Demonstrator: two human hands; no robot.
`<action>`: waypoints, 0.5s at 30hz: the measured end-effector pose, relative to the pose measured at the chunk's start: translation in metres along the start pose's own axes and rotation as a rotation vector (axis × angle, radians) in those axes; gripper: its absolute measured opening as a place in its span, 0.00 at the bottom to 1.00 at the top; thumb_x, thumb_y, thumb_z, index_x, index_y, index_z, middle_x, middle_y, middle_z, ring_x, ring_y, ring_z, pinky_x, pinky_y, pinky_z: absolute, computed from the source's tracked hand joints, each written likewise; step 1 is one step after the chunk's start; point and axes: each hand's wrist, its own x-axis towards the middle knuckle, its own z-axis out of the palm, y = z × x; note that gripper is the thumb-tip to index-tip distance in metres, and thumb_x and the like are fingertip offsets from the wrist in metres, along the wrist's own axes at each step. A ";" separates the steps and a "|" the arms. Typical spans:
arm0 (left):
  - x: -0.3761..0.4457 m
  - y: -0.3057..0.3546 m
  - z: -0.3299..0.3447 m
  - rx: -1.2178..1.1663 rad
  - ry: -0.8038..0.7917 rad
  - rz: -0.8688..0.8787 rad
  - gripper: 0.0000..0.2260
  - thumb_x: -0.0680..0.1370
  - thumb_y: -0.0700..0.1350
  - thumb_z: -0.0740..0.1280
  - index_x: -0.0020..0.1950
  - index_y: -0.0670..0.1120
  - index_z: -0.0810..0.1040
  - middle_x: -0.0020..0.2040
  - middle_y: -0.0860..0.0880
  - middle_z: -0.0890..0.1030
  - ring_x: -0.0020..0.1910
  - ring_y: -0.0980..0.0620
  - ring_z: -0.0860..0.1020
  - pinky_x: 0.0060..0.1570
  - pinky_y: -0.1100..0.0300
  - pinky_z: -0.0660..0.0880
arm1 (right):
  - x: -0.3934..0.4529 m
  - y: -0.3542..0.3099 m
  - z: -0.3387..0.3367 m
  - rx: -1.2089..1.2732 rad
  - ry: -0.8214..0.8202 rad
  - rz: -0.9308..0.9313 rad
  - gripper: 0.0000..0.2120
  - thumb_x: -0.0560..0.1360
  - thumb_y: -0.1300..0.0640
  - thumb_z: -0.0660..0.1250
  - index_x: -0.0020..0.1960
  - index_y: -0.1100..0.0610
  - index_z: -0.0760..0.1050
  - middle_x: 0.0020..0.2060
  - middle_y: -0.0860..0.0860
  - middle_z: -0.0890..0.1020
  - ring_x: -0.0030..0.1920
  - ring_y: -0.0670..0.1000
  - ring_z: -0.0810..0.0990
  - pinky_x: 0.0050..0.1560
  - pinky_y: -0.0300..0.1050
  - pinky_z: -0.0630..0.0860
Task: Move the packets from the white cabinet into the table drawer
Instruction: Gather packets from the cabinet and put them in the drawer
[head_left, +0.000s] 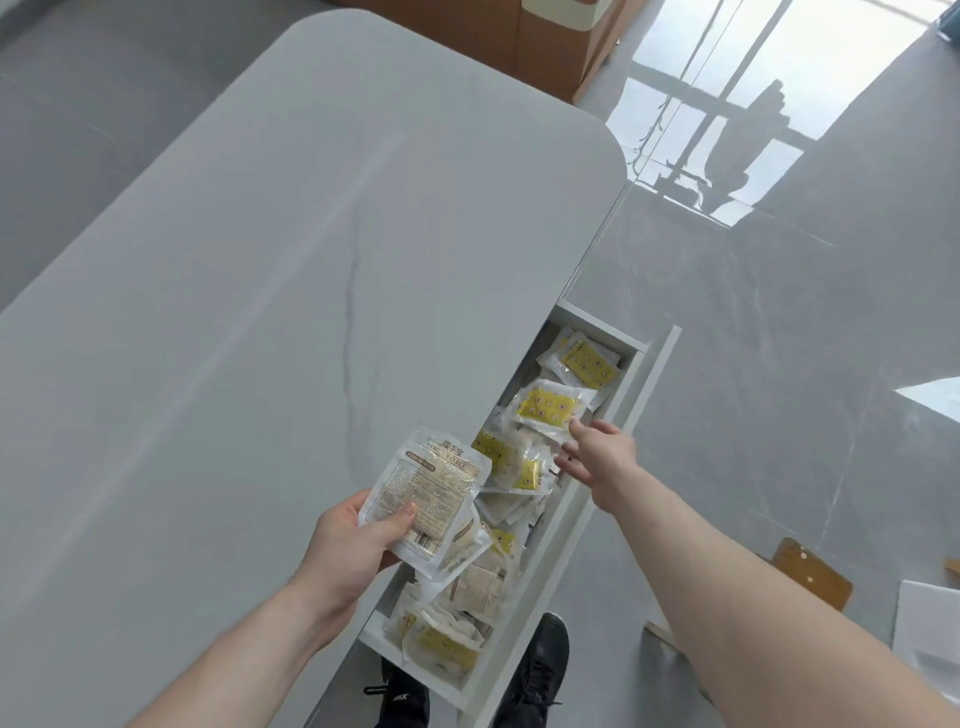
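Your left hand pinches a stack of packets beside the drawer; your right hand, fingers spread, hovers over the packets inside

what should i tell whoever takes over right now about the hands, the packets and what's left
Left hand: holds a small stack of clear plastic hand-warmer packets over the table edge.
Right hand: open, fingers spread over the pulled-out white table drawer, holding nothing.
Done: many yellow-and-white packets already lie in the drawer.
Left: drop in the held stack. The white cabinet is out of view, so check it for more.
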 end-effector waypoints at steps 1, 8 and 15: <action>0.000 0.000 0.002 -0.006 -0.010 -0.004 0.09 0.81 0.36 0.68 0.59 0.41 0.83 0.53 0.44 0.87 0.51 0.46 0.86 0.44 0.59 0.83 | -0.003 0.003 -0.002 -0.077 -0.002 -0.020 0.29 0.80 0.55 0.71 0.78 0.56 0.65 0.59 0.58 0.81 0.47 0.54 0.85 0.52 0.53 0.85; -0.005 -0.001 0.028 -0.147 -0.142 -0.084 0.10 0.81 0.38 0.67 0.62 0.39 0.81 0.56 0.41 0.86 0.56 0.43 0.85 0.56 0.50 0.81 | -0.072 0.046 -0.023 -0.326 -0.759 0.177 0.20 0.81 0.43 0.68 0.70 0.48 0.76 0.64 0.50 0.83 0.63 0.55 0.82 0.64 0.54 0.80; 0.013 -0.041 0.040 0.266 -0.093 -0.071 0.06 0.82 0.46 0.69 0.55 0.49 0.86 0.51 0.49 0.88 0.53 0.43 0.86 0.60 0.43 0.80 | -0.062 0.069 -0.059 -0.285 -0.468 0.042 0.13 0.80 0.59 0.71 0.64 0.60 0.80 0.53 0.53 0.88 0.53 0.53 0.88 0.52 0.47 0.84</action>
